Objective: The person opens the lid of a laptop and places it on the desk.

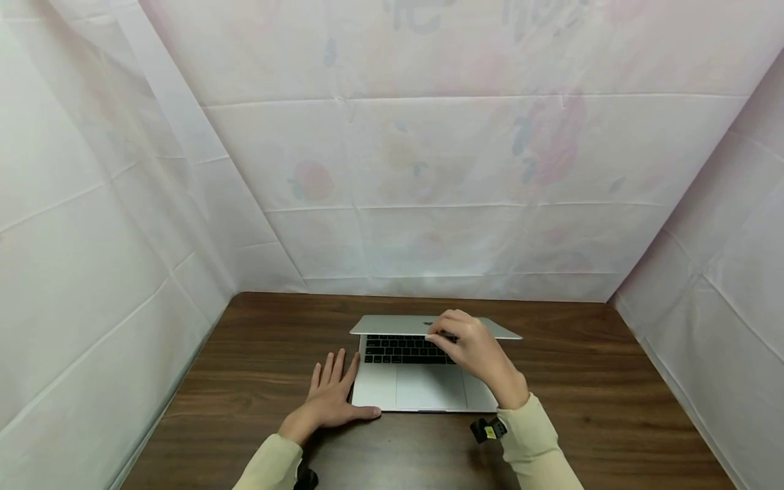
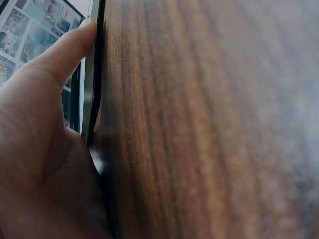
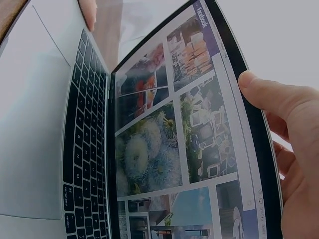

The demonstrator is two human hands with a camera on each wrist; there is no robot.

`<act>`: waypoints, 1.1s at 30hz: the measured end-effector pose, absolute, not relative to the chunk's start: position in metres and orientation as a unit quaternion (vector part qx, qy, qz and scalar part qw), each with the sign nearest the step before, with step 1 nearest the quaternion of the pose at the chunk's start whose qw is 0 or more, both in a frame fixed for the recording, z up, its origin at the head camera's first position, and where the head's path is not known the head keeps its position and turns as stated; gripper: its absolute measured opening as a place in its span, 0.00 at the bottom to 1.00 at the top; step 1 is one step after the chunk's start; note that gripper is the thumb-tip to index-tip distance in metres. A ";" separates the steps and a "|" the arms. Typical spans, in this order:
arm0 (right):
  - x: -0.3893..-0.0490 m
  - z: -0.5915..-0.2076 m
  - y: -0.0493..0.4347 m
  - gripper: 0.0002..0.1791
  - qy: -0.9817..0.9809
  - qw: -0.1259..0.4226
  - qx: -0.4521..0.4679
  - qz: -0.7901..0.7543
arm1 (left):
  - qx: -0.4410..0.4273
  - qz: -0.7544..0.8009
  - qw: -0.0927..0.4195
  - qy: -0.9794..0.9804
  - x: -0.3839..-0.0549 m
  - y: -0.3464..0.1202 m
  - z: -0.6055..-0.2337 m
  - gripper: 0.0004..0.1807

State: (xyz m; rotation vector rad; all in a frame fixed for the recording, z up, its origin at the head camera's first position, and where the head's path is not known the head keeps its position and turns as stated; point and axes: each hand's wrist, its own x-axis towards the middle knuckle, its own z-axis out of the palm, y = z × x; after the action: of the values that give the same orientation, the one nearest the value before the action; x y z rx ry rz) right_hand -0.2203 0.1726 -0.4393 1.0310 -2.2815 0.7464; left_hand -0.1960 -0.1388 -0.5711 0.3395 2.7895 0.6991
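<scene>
A silver laptop (image 1: pixel 375 389) stands on the wooden table, its lid (image 1: pixel 392 325) tilted partly up over the black keyboard (image 1: pixel 382 358). My right hand (image 1: pixel 473 346) pinches the lid's top edge. In the right wrist view the thumb (image 3: pixel 264 92) presses the screen's black border and the fingers go behind the lid. A page of photos lights the screen (image 3: pixel 149 154). At the laptop's left side my left hand (image 1: pixel 327 401) lies with fingers spread on the table, its thumb (image 2: pixel 65 47) along the front left corner of the base.
The brown wooden table (image 1: pixel 245 381) reaches back to a pale printed cloth (image 1: pixel 429 238). More white cloth hangs at the left (image 1: pixel 92 272) and right sides. A small black wrist camera (image 1: pixel 488 430) sits below the right sleeve.
</scene>
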 end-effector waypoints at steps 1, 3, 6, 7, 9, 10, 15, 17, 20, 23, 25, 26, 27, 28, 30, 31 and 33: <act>-0.220 -0.439 0.173 0.06 -0.842 0.260 0.381 0.278 | 0.116 0.239 0.121 0.956 -0.195 -0.139 -0.570 0.72; -0.221 -0.438 0.173 0.05 -0.843 0.259 0.381 0.279 | 0.115 0.237 0.123 0.957 -0.194 -0.138 -0.568 0.71; -0.222 -0.436 0.173 0.05 -0.841 0.256 0.381 0.285 | 0.118 0.241 0.128 0.955 -0.193 -0.138 -0.562 0.71; -0.222 -0.436 0.173 0.05 -0.841 0.257 0.382 0.286 | 0.121 0.247 0.128 0.953 -0.192 -0.138 -0.560 0.72; -0.224 -0.436 0.173 0.05 -0.839 0.257 0.384 0.288 | 0.126 0.257 0.129 0.949 -0.191 -0.138 -0.557 0.72; -0.225 -0.436 0.173 0.06 -0.838 0.258 0.385 0.289 | 0.127 0.259 0.129 0.949 -0.190 -0.139 -0.556 0.73; -0.228 -0.437 0.172 0.07 -0.831 0.266 0.394 0.289 | 0.120 0.250 0.129 0.952 -0.190 -0.140 -0.559 0.72; -0.229 -0.436 0.172 0.07 -0.830 0.265 0.395 0.291 | 0.118 0.251 0.123 0.953 -0.190 -0.140 -0.561 0.71; -0.230 -0.435 0.172 0.07 -0.830 0.260 0.395 0.295 | 0.118 0.252 0.116 0.953 -0.191 -0.140 -0.564 0.71; -0.231 -0.433 0.171 0.06 -0.833 0.255 0.392 0.297 | 0.119 0.252 0.117 0.953 -0.190 -0.140 -0.563 0.71; -0.232 -0.432 0.171 0.06 -0.834 0.254 0.391 0.296 | 0.125 0.256 0.118 0.951 -0.189 -0.140 -0.561 0.72; -0.232 -0.432 0.171 0.06 -0.834 0.254 0.391 0.295 | 0.126 0.255 0.121 0.951 -0.188 -0.140 -0.560 0.72; -0.232 -0.432 0.172 0.06 -0.835 0.254 0.390 0.295 | 0.128 0.255 0.124 0.950 -0.188 -0.141 -0.559 0.72; -0.233 -0.431 0.172 0.06 -0.835 0.253 0.389 0.294 | 0.129 0.256 0.126 0.950 -0.188 -0.141 -0.558 0.72; -0.233 -0.431 0.172 0.06 -0.836 0.252 0.389 0.294 | 0.131 0.260 0.125 0.949 -0.188 -0.141 -0.557 0.72; -0.233 -0.430 0.172 0.06 -0.836 0.251 0.389 0.295 | 0.130 0.261 0.124 0.949 -0.188 -0.141 -0.558 0.72; -0.234 -0.430 0.172 0.06 -0.835 0.250 0.389 0.297 | 0.124 0.257 0.123 0.950 -0.189 -0.141 -0.559 0.72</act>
State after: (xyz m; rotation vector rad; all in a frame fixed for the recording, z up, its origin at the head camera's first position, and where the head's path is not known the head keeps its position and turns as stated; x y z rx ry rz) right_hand -0.2342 0.1724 -0.4301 1.0603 -2.2743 0.8091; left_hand -0.1890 -0.1407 -0.5595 0.3629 2.7714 0.7503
